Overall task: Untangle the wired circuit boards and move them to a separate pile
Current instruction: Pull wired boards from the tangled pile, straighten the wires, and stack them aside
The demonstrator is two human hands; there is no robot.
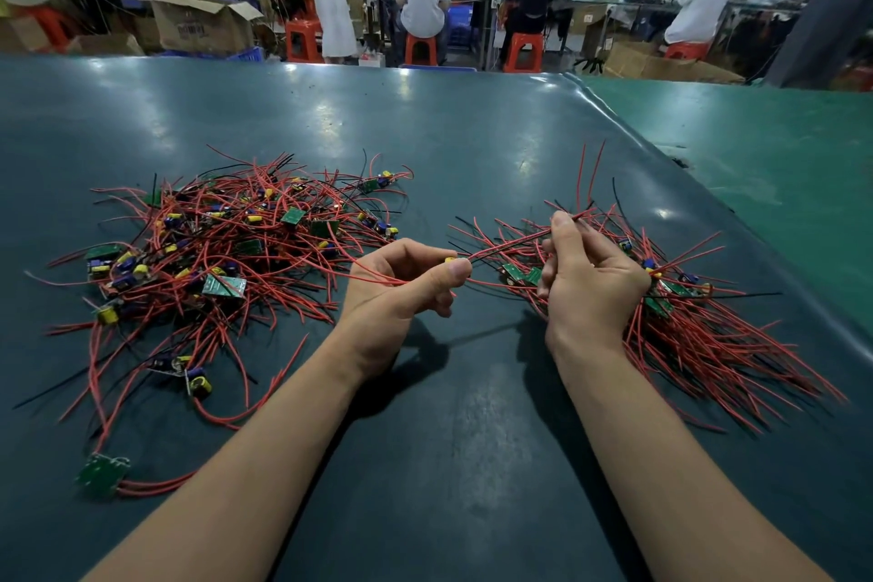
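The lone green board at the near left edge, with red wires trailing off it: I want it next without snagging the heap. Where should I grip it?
Probably pinch the green board by its bare left edges, coming from the near left. Its red wires leave the right side toward the tangled pile, so that side is cluttered.

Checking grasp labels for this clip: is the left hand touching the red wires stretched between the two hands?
Touching. The head view shows the left hand pinching the red wires between thumb and fingers.
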